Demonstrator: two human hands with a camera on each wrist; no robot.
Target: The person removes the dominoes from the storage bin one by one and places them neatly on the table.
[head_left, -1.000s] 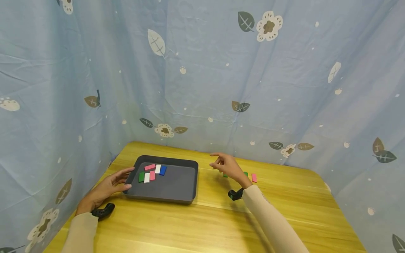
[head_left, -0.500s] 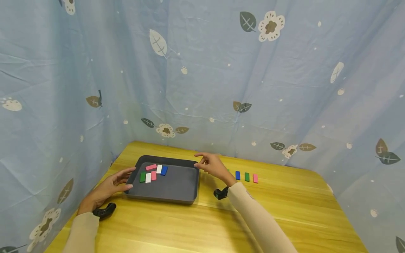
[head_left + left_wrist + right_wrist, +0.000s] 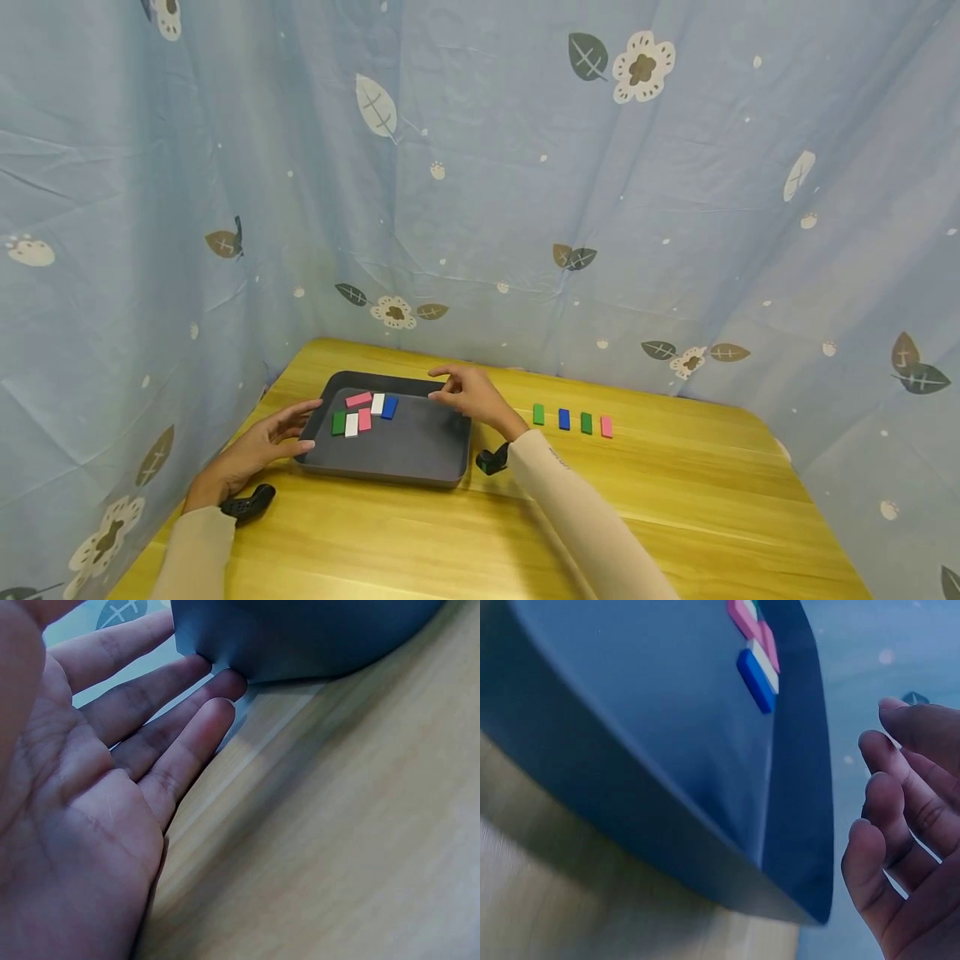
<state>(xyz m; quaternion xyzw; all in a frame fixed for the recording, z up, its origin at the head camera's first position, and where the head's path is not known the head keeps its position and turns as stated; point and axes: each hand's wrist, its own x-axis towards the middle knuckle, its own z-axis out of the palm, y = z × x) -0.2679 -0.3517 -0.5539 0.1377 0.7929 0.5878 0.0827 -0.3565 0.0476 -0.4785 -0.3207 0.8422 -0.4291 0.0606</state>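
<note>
A dark grey rectangular tray [image 3: 420, 450] lies on the wooden table. Grouped on its left half are several small flat blocks: a green block [image 3: 339, 422], a blue block [image 3: 389, 407], and white and pink ones. My left hand [image 3: 258, 446] touches the tray's left end, fingers fairly straight; in the left wrist view, its fingertips [image 3: 234, 684] meet the outer wall. My right hand [image 3: 472, 396] hovers over the tray's far right corner, thumb and fingers bent toward each other. I cannot tell whether a block is between them. In the right wrist view the fingers [image 3: 885, 795] curl beside the tray wall.
Right of the tray, a spaced row on the table [image 3: 712, 492] holds a light green block [image 3: 538, 414], a blue block [image 3: 564, 418], a dark green block [image 3: 586, 423] and a pink block [image 3: 606, 427]. A blue patterned curtain [image 3: 487, 208] encloses the back and sides.
My right hand has moved left from beside the row of blocks to over the tray's right part, uncovering the row. My left hand stays at the tray; the blocks inside lie as before.
</note>
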